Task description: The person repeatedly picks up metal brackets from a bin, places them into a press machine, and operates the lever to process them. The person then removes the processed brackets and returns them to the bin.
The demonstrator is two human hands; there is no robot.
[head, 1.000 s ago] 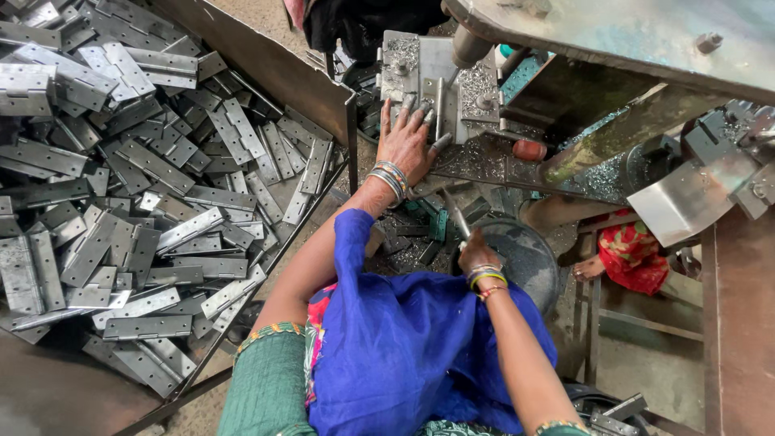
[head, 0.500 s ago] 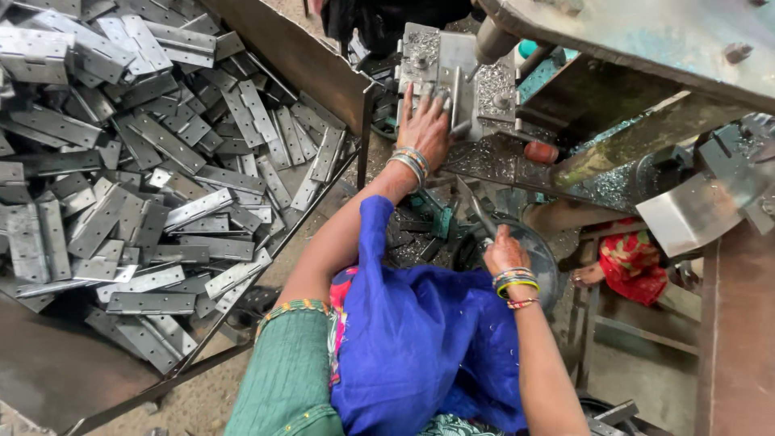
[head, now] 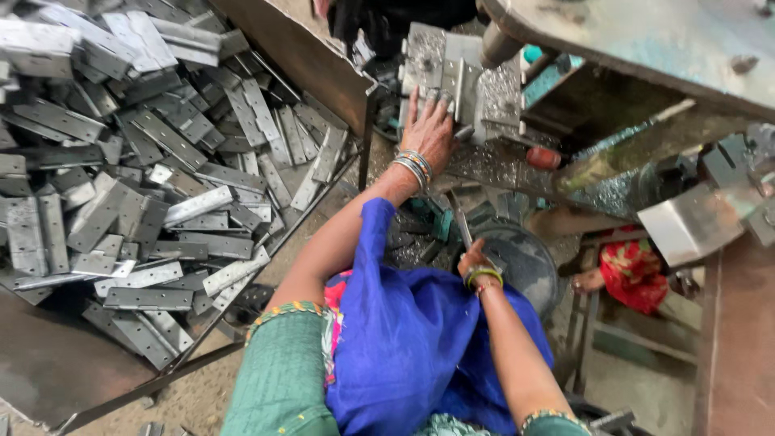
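Fingers (head: 431,98) of the left hand (head: 428,133) are spread flat and pressed against a grey metal hinge plate (head: 462,85) that is set upright on the press machine (head: 517,89) in the upper middle of the frame; nothing is gripped, the plate is only held in place by the fingertips. Silver bangles (head: 414,165) are worn on that wrist. The right hand (head: 475,258), lower and just right of centre, is closed around a thin metal rod (head: 460,222) that points up and slightly left towards the machine; green and gold bangles are seen at its wrist. A dark round pan (head: 521,262) lies just behind that hand. A blue cloth (head: 404,339) is draped between the two forearms, over the lap. The whole left half of the frame is filled by a large heap of loose hinge plates (head: 137,161), kept in a rusty metal tray (head: 48,371) whose raised wall (head: 299,52) stands between the heap and the machine. A shiny bent sheet (head: 686,226) is seen at the right edge.
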